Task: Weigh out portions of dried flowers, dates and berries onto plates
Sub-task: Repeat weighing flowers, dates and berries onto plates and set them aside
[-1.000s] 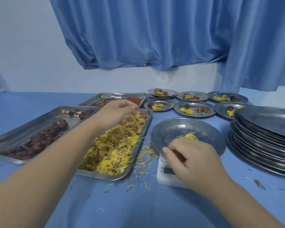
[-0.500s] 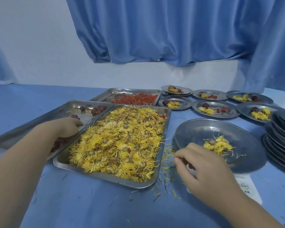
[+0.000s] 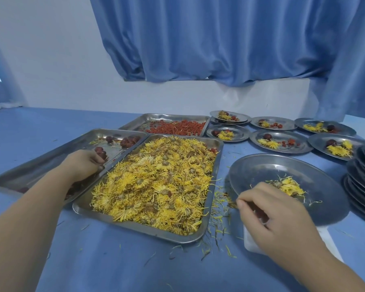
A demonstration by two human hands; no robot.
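Left hand [image 3: 82,163] curls over dates [image 3: 99,150] in their tray [image 3: 30,174], grip unclear; right hand [image 3: 276,216] rests loosely curled, seemingly empty, by the scale plate [image 3: 259,171] bearing flowers [image 3: 289,186]. Date step: next lift one across onto it

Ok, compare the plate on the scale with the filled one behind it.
The plate on the scale holds only yellow flowers; the plate behind it holds flowers, a date and red berries. The plate on the scale sits on the white scale; the plate behind it lies on the blue table. Both are round metal plates.
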